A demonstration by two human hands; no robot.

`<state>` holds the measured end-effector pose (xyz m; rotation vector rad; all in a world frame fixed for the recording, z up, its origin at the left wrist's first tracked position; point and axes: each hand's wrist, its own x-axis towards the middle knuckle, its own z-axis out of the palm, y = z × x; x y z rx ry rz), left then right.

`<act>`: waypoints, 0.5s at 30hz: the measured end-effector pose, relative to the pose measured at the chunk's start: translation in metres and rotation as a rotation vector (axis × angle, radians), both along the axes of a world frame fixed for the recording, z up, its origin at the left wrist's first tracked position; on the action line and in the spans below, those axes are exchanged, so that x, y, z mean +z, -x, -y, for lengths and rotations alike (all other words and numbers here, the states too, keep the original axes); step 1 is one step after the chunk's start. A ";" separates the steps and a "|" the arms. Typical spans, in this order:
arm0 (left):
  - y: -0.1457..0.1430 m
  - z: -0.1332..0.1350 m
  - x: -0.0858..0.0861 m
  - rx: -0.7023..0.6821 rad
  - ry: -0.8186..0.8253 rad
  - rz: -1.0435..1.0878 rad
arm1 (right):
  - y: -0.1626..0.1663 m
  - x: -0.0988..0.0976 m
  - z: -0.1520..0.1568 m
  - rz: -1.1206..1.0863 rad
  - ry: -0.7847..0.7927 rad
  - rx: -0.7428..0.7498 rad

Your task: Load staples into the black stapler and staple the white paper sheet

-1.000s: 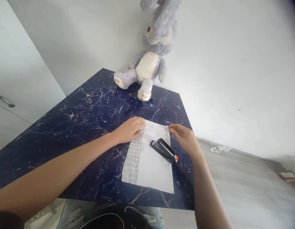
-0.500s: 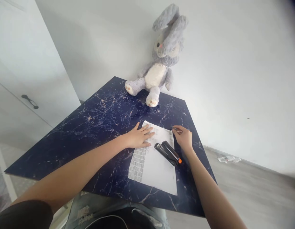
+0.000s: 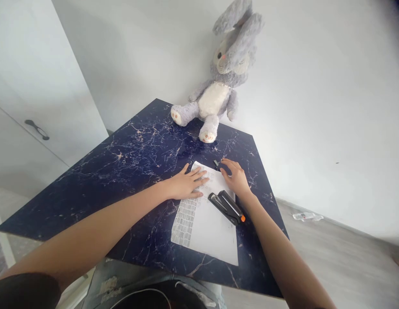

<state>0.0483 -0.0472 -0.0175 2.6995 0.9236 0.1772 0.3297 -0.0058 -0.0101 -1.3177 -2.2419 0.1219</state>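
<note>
My left hand lies flat with fingers spread on the upper left part of a white printed sheet of paper. An open black stapler with an orange end rests across the sheet's right side. Beyond the sheet's upper right edge, my right hand has thumb and fingers curled around a small dark object. Its tip, with a light glint, pokes out to the left; the rest is hidden, and I cannot make out its kind.
A grey plush rabbit sits at the back of the dark blue marbled table, against the wall. A white cabinet stands on the left. A clear plastic wrapper or bottle lies on the floor at right.
My right hand has moved left and slightly away from me, from the paper's upper right corner to beyond its top edge. The small dark object's tip now shows. My left hand stays put.
</note>
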 end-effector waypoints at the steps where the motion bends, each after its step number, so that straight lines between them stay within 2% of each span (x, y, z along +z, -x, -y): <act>1: 0.000 0.000 0.000 0.000 0.003 0.005 | -0.001 0.000 0.006 0.033 0.033 0.034; 4: -0.001 0.000 -0.001 0.009 0.014 0.000 | 0.007 -0.004 0.013 0.199 0.181 0.123; 9: 0.014 -0.007 0.008 0.043 0.075 -0.017 | 0.043 -0.018 0.000 0.314 0.231 0.057; 12: 0.042 -0.018 0.021 0.062 0.174 -0.058 | 0.076 -0.019 -0.010 0.344 0.233 0.055; 15: 0.082 -0.030 0.032 0.146 0.245 -0.063 | 0.120 -0.017 -0.018 0.376 0.241 0.052</act>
